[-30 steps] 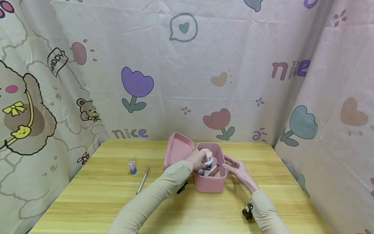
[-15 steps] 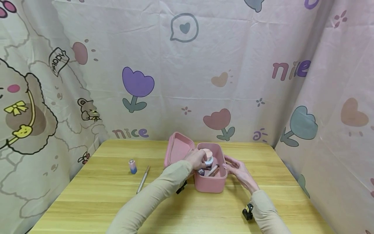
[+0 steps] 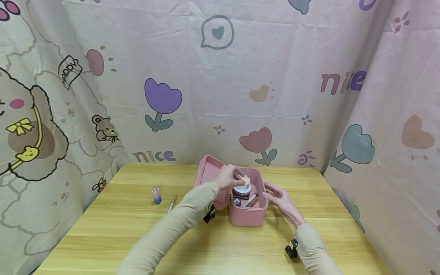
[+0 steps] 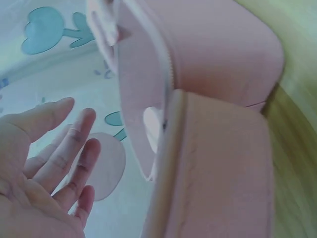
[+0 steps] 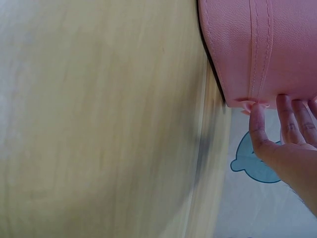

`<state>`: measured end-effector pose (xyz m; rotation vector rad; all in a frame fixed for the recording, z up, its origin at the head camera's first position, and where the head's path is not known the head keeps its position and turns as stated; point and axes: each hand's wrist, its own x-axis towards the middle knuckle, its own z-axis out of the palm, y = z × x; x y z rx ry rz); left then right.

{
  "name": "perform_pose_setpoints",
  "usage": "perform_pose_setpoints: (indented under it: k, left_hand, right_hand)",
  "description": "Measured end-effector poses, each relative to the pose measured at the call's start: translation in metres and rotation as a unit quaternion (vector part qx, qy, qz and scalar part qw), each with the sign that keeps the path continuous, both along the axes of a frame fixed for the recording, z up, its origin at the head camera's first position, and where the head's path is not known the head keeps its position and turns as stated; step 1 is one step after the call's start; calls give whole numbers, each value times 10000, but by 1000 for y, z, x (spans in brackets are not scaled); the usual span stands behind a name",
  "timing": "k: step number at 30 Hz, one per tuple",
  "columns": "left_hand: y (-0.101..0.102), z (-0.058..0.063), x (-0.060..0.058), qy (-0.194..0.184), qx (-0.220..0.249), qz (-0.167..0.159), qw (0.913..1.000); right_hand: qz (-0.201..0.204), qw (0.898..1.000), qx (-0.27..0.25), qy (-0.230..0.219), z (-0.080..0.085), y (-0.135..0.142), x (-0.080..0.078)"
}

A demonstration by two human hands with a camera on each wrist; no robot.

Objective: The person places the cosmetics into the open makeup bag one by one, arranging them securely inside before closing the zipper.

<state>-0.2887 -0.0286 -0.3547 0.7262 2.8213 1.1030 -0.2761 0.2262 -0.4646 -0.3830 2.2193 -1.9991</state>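
in an apparent release step, position the left hand (loosely spread, holding nothing) near the jar inside the pink case, brace the case with right hand fingers extended, then probably proceed to the pink-and-blue tube.

Two hands were in view, one left hand and one right hand, along with two sleeves and two black wrist devices. There was one bench, bearing one pink case with one lid. Inside the case were one pale pink disc, one white-rimmed jar, one small purple item and two slim tubes; whether disc and jar were separate could not be told. Outside it were one bottle and one slender stick. The curtain bore three tulips and one speech bubble.
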Motion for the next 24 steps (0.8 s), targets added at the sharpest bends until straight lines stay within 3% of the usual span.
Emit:
perform_pose_setpoints:
  k: [8, 11, 18, 24]
  left_hand:
    - [-22, 19, -5, -318, 1143, 31, 9929]
    - [-36, 29, -9, -283, 1378, 180, 9899]
    - [-72, 48, -17, 160, 1833, 606, 9811]
    - [-106, 48, -16, 175, 1830, 1068, 9771]
  right_hand:
    - [-70, 9999, -4, -81, 0, 0, -2]
    - [-41, 10000, -34, -77, 0, 0, -1]
    - [84, 10000, -32, -1, 0, 1, -1]
    - [163, 9998, -69, -20, 2, 2, 0]
